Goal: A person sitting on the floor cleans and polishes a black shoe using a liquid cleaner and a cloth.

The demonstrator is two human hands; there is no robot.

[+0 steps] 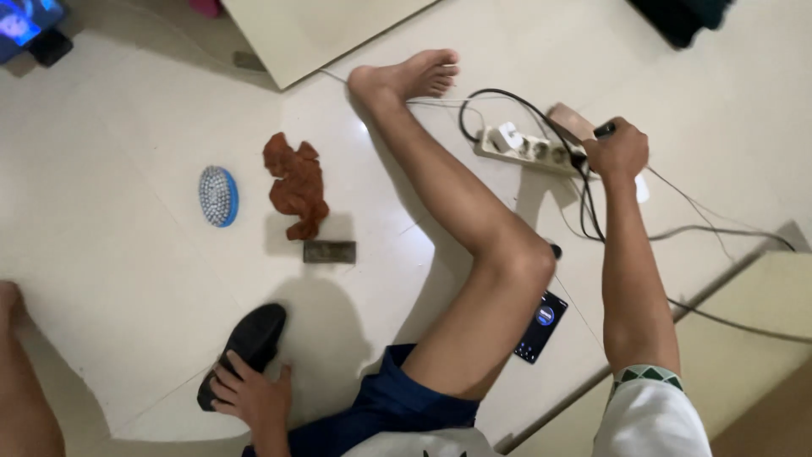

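Observation:
I sit on a pale tiled floor with my bare leg stretched out in front. My left hand rests on a black shoe at the lower left, fingers curled over its rear end. My right hand reaches far right and is closed around a black plug or cable end at a white power strip. Black cables trail from the strip toward me.
A rust-brown rag, a blue oval brush and a small dark block lie on the floor at centre left. A phone with a lit screen sits under my knee. A low step edge runs at the right.

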